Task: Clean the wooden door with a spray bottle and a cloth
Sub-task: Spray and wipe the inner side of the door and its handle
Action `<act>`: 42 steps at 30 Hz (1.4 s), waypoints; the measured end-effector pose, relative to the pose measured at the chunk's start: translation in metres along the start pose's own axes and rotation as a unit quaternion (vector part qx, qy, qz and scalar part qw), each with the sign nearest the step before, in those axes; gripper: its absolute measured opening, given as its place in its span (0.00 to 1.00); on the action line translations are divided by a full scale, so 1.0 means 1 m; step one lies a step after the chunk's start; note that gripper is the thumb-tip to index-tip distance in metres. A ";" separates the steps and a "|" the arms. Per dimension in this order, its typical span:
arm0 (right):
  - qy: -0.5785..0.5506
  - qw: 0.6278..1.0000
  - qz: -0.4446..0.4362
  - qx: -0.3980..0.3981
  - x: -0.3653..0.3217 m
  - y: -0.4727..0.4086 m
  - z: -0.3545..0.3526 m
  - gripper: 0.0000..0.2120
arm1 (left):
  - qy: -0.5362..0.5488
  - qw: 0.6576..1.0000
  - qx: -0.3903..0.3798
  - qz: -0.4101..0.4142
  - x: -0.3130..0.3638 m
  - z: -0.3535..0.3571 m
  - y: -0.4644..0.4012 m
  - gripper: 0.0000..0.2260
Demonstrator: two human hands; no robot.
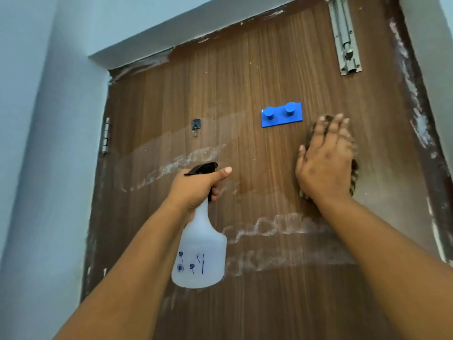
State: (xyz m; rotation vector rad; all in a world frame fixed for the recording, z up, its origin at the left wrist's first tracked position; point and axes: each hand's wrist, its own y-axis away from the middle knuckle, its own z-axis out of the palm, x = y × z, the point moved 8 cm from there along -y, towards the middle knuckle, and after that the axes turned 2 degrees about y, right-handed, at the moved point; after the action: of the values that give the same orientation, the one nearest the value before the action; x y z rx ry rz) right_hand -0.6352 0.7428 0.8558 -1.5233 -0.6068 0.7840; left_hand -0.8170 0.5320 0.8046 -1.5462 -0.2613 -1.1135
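L hand (196, 185) gripping spray bottle (199, 253) neck, R hand (326, 163) flat, fingers straight, pressing brown cloth (354, 171) on wooden door (220, 82), white streaks (277, 227) below.

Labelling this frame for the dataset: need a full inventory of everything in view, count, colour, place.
wooden door: 1, brown, fills the centre, streaked with white residue
spray bottle: 1, translucent white with black trigger head, lower centre
cloth: 1, brownish, flat against the door, right of centre
hook rack: 1, blue with two pegs, on the door left of the cloth
small hook: 1, dark metal, on the door left of centre
slide bolt: 1, grey metal, door's top right
hinge: 1, grey metal, door's left edge
walls: pale blue, both sides
left hand: grips the bottle's neck
right hand: presses the cloth, fingers straight
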 end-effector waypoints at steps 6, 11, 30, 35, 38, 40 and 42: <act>0.042 0.931 -0.341 -0.120 -0.127 0.060 0.040 0.30 | -0.028 1.000 0.000 0.012 0.002 -0.022 -0.006 0.16; 0.040 0.798 -0.566 -0.205 -0.158 0.056 0.048 0.25 | 0.017 1.000 -0.014 -0.005 0.004 -0.045 -0.017 0.13; 0.085 0.983 -0.074 0.144 -0.154 -0.075 0.025 0.17 | 0.004 0.967 -0.247 0.065 0.017 -0.075 -0.117 0.12; 0.091 0.989 0.011 0.119 -0.173 -0.070 0.031 0.22 | 0.015 0.964 -0.254 0.080 0.013 -0.091 -0.132 0.11; 0.059 0.992 -0.101 0.055 -0.225 -0.028 0.051 0.24 | 0.068 0.964 -0.243 0.088 0.009 -0.100 -0.136 0.12; 0.069 0.959 -0.274 0.000 -0.267 0.034 0.071 0.26 | 0.091 0.967 -0.222 0.086 0.005 -0.106 -0.137 0.12; 0.063 0.900 -0.425 -0.073 -0.281 0.075 0.080 0.26 | 0.087 0.969 -0.216 0.082 0.003 -0.107 -0.137 0.13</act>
State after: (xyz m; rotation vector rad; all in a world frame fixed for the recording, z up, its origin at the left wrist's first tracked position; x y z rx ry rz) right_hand -0.8794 0.5700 0.8154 -1.2392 -1.1372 -0.0361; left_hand -0.9632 0.4821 0.8844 -1.7983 0.2424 -1.2170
